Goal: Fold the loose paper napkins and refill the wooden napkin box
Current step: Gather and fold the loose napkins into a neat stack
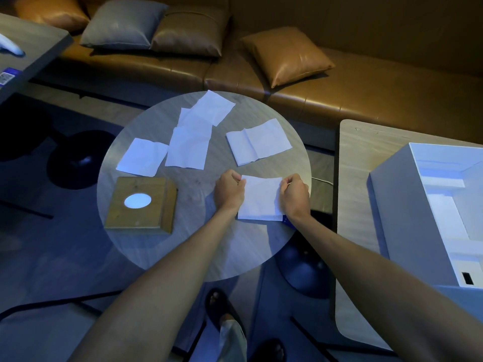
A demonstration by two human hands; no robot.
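Your left hand [229,192] and right hand [294,195] each pinch a far corner of one white paper napkin [260,198] lying on the round grey counter [198,246]. Loose white napkins [189,147] lie beyond; the square wooden napkin box [141,203] sits left.

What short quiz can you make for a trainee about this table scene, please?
1. True or false: the wooden napkin box stands on the round table, to the left of both hands.
2. The left hand and the right hand both pinch: A) a cushion, B) a napkin, C) a cable.
3. Fill in: the opening in the top of the box is ___ in shape.

Key: 1 true; 2 B; 3 oval.
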